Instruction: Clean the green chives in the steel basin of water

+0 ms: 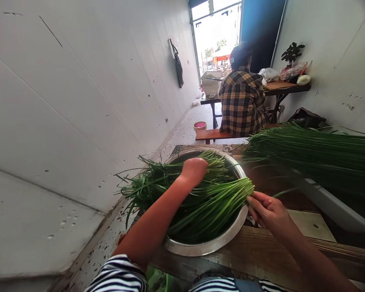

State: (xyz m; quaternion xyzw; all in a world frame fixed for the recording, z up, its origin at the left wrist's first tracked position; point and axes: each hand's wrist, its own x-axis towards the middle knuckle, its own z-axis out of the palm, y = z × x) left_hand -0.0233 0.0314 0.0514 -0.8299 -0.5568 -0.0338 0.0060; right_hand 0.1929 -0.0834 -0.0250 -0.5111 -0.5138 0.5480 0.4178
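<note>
A wide steel bowl (200, 245) sits on a wooden bench in front of me, heaped with long green chives (213, 202). My left hand (194, 169) reaches over the bowl, fingers curled down onto the chive pile. My right hand (266, 209) is at the bowl's right rim, fingers pinched around the cut ends of a chive bunch. Chive leaves spill over the bowl's left edge (140, 188). My sleeves are striped.
A big heap of chives (316, 156) lies on the right. A person in a plaid shirt (241, 103) sits on a bench ahead, back to me, at a table (287, 87) with bags. A pink bowl (200, 125) rests on the floor. White wall left.
</note>
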